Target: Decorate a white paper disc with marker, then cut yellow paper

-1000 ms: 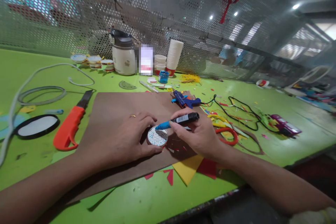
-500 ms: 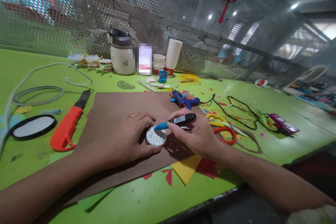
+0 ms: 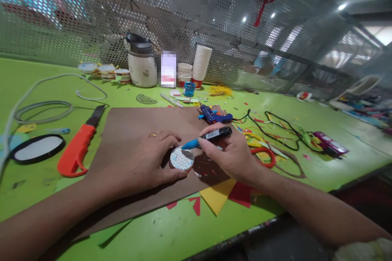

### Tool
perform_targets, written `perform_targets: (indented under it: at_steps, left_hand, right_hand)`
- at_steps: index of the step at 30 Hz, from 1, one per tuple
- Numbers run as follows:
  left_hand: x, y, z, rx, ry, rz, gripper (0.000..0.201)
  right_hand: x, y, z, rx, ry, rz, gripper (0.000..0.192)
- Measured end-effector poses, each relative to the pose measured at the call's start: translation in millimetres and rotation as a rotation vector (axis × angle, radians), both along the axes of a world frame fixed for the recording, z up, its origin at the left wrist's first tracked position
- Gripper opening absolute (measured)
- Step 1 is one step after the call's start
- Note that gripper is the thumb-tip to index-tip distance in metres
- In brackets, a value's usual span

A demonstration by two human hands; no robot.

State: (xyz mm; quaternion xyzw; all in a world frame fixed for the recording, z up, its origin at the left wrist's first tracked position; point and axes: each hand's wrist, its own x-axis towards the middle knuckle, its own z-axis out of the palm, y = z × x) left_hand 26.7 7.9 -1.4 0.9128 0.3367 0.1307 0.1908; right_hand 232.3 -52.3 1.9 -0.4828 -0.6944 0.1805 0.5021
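Left hand: the left hand (image 3: 143, 159) lies on the brown board, its fingers curled around the round disc (image 3: 181, 158) and touching its rim; a ring sits on one finger.
Right hand: the right hand (image 3: 229, 153) grips the marker (image 3: 208, 137) between thumb and fingers; the blue tip points down at the upper edge of the disc.
Disc: white, with a grid of thin lines, it rests flat on the brown board (image 3: 131, 130), near the board's front right part.
Table: the green table (image 3: 45, 187) carries the board in its middle, closer to the front edge.
Left side of the table: an orange-handled knife (image 3: 77, 149) lies just beside the board's left edge; an oval mirror (image 3: 38, 147) and a grey cable (image 3: 45, 110) lie further left.
Back edge: a white jug (image 3: 141, 65), a stack of paper cups (image 3: 202, 65) and a small blue pot (image 3: 189, 89) stand there.
Right of the board: a blue glue gun (image 3: 212, 116), red-handled scissors (image 3: 265, 157) and black wires (image 3: 281, 130).
Front edge: yellow and red paper pieces (image 3: 226, 195) stick out from under the board.
Room: a perforated metal screen (image 3: 76, 20) stands behind the table; ceiling lamps shine through it.
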Motion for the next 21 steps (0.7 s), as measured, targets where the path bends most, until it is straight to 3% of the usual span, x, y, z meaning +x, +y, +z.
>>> perform_targets:
  at_steps: [13, 21]
  left_hand:
    - [-0.6, -0.8, 0.7, 0.022, 0.008, -0.003, 0.044]
    - [-1.3, 0.5, -1.5, 0.034, 0.000, 0.002, 0.043]
  right_hand:
    - [0.1, -0.7, -2.1, 0.094, -0.100, 0.025, 0.006]
    - [0.9, -0.7, -3.5, 0.033, -0.100, 0.041, 0.008]
